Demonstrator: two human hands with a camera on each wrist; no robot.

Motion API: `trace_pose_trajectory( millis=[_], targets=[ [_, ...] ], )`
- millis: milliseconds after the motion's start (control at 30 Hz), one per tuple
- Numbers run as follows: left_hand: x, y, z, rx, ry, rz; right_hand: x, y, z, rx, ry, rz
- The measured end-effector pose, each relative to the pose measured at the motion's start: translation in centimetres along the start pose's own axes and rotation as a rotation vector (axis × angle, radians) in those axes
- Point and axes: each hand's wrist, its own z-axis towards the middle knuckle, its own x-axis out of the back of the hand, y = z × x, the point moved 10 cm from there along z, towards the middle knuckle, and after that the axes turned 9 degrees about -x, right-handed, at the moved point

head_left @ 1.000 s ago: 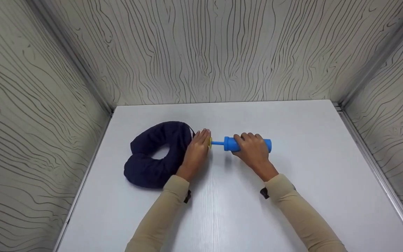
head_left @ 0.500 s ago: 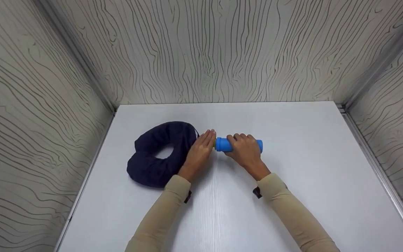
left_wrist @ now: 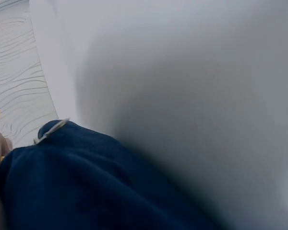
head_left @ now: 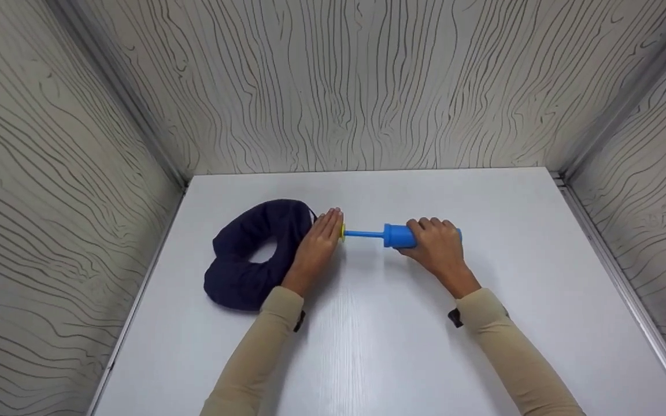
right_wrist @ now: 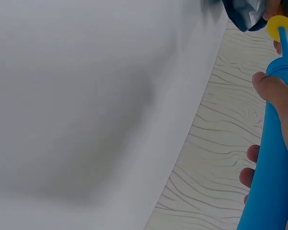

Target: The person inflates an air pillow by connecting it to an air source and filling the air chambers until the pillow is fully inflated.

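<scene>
A blue hand pump (head_left: 398, 236) lies level between both hands, its thin blue rod (head_left: 363, 234) drawn far out of the barrel. My right hand (head_left: 438, 248) grips the barrel; in the right wrist view the thumb (right_wrist: 271, 88) lies along its near side and fingertips show behind it. My left hand (head_left: 317, 245) holds the pump's yellow end (head_left: 342, 232) against the right edge of a dark navy U-shaped neck pillow (head_left: 240, 283). The pillow's seam and a pale loop (left_wrist: 53, 130) show in the left wrist view. Where pump and pillow meet is hidden under the left hand.
The white table (head_left: 367, 358) spreads around the hands. Wood-grain panels (head_left: 339, 86) rise behind it and on both sides, with grey metal strips (head_left: 119, 92) at the corners.
The right hand first slid the barrel left until the rod vanished, then pulled it back right, so the rod now shows longer than before. The left hand stayed at the pillow's edge.
</scene>
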Motion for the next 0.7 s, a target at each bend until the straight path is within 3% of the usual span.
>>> trace_pose_trajectory(
  millis=[333, 700],
  targets=[
    [-0.4, -0.8, -0.8, 0.035, -0.069, -0.019, 1.1, 3.4, -1.1, 0.003, 0.003, -0.024],
    [-0.4, 0.1, 0.3, 0.088, -0.075, -0.111, 0.9, 1.3, -0.6, 0.019, -0.005, -0.045]
  ],
)
